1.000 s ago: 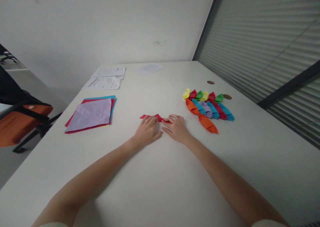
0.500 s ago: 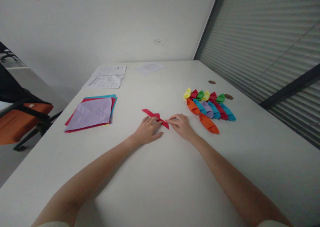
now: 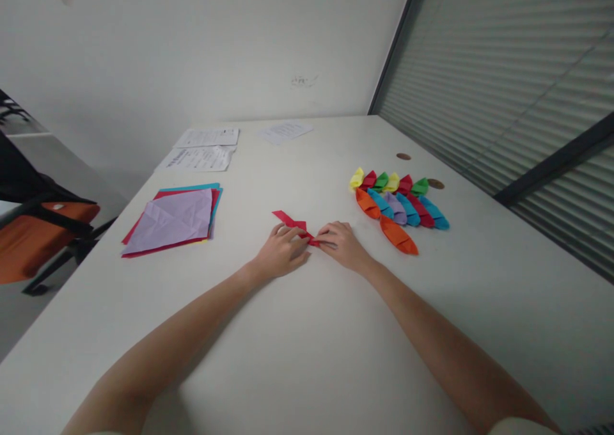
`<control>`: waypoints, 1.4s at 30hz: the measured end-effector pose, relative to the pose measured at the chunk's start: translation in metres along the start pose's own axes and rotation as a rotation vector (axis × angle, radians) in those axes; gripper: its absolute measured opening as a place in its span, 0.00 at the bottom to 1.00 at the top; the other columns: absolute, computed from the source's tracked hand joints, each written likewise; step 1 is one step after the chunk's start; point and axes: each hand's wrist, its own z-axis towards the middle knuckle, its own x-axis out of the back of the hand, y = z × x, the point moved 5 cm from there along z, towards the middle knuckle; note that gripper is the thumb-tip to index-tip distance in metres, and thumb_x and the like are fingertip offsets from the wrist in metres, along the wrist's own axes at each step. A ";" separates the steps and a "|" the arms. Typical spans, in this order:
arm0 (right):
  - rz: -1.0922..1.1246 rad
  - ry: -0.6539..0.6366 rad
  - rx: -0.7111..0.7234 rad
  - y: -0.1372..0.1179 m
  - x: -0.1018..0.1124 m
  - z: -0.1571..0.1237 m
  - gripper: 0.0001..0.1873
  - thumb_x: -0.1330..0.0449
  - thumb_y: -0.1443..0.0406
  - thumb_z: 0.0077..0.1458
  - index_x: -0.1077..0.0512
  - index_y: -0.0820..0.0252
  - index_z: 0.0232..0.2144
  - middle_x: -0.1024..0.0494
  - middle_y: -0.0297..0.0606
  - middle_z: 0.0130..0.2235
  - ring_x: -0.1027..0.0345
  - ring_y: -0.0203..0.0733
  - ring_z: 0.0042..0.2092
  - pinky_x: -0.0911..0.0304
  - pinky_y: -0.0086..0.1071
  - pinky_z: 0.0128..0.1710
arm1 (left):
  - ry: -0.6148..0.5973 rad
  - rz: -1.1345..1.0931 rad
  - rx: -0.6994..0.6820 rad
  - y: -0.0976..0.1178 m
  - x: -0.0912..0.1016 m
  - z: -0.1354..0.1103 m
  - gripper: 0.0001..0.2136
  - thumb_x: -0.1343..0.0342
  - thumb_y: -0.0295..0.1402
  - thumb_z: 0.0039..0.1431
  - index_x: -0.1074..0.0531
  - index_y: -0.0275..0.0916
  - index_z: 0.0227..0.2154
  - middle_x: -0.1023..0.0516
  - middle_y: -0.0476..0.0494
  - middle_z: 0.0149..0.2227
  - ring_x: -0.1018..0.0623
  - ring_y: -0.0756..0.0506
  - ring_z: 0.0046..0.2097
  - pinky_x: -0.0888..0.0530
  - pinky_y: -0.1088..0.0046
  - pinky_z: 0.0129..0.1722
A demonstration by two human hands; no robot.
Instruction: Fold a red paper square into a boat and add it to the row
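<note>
A narrow folded piece of red paper [image 3: 290, 221] lies on the white table [image 3: 307, 332], slanting from far left to near right. My left hand [image 3: 281, 254] rests on its near part with the fingertips pressing it down. My right hand [image 3: 338, 244] pinches the paper's near right end. The two hands almost touch each other. Part of the red paper is hidden under my fingers.
Several folded paper shapes [image 3: 400, 201] in yellow, red, green, orange, blue and purple lie in rows to the right. A stack of coloured sheets [image 3: 175, 216], purple on top, sits at the left. Printed white pages [image 3: 201, 157] lie at the far side. An orange chair [image 3: 33, 230] stands off the left edge.
The red paper turned from lying crosswise to slanting. My right hand moved left to its near end, and both hands have closed in on it.
</note>
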 end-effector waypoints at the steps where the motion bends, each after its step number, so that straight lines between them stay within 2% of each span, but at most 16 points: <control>1: -0.008 0.004 -0.008 0.001 0.000 0.000 0.08 0.40 0.63 0.61 0.20 0.52 0.37 0.22 0.37 0.39 0.33 0.41 0.44 0.46 0.39 0.47 | -0.003 0.007 -0.007 0.000 0.000 0.000 0.15 0.49 0.40 0.63 0.26 0.43 0.49 0.26 0.41 0.50 0.28 0.40 0.53 0.39 0.54 0.60; 6: -0.035 0.031 -0.048 0.011 0.001 -0.002 0.07 0.38 0.60 0.59 0.19 0.50 0.33 0.22 0.36 0.37 0.34 0.42 0.42 0.48 0.38 0.45 | -0.014 0.019 -0.004 0.000 -0.003 -0.001 0.15 0.50 0.41 0.64 0.26 0.45 0.50 0.23 0.41 0.49 0.27 0.40 0.53 0.40 0.52 0.60; 17: 0.061 -0.015 -0.061 0.017 0.000 -0.003 0.09 0.41 0.59 0.61 0.20 0.52 0.36 0.21 0.36 0.37 0.33 0.41 0.42 0.47 0.39 0.45 | -0.034 0.052 -0.021 0.002 -0.003 -0.001 0.16 0.48 0.41 0.63 0.27 0.43 0.50 0.24 0.39 0.51 0.28 0.36 0.55 0.38 0.48 0.58; 21: 0.079 -0.014 -0.065 0.018 -0.001 -0.003 0.10 0.41 0.58 0.61 0.20 0.52 0.35 0.21 0.37 0.37 0.32 0.42 0.42 0.46 0.39 0.46 | -0.036 -0.071 -0.099 0.006 -0.003 0.000 0.15 0.50 0.37 0.64 0.27 0.39 0.50 0.26 0.38 0.53 0.29 0.40 0.57 0.36 0.55 0.61; 24: 0.090 -0.001 -0.096 0.020 -0.002 -0.002 0.11 0.41 0.57 0.61 0.21 0.54 0.34 0.21 0.37 0.37 0.32 0.42 0.42 0.47 0.39 0.45 | -0.046 -0.125 -0.104 0.007 -0.003 0.000 0.16 0.51 0.37 0.64 0.28 0.37 0.51 0.26 0.37 0.53 0.27 0.41 0.55 0.32 0.59 0.59; 29: 0.087 -0.004 -0.198 0.022 -0.006 0.002 0.10 0.40 0.57 0.60 0.22 0.55 0.34 0.21 0.37 0.38 0.33 0.43 0.43 0.47 0.39 0.45 | -0.051 -0.127 -0.103 0.006 -0.004 -0.001 0.17 0.52 0.37 0.65 0.29 0.36 0.52 0.26 0.36 0.54 0.26 0.40 0.54 0.29 0.60 0.56; 37: 0.027 -0.004 -0.501 0.023 -0.008 0.003 0.05 0.36 0.61 0.55 0.21 0.54 0.31 0.22 0.37 0.39 0.36 0.48 0.46 0.47 0.40 0.45 | -0.035 -0.138 -0.120 0.005 -0.007 0.000 0.17 0.50 0.36 0.64 0.28 0.34 0.51 0.26 0.35 0.53 0.25 0.40 0.53 0.27 0.60 0.55; 42: 0.024 0.000 -0.554 0.021 -0.007 0.003 0.04 0.36 0.62 0.54 0.21 0.54 0.31 0.23 0.37 0.39 0.36 0.48 0.45 0.47 0.40 0.46 | -0.019 -0.140 -0.120 0.004 -0.007 0.000 0.17 0.49 0.35 0.64 0.27 0.33 0.50 0.25 0.34 0.52 0.24 0.39 0.52 0.27 0.59 0.54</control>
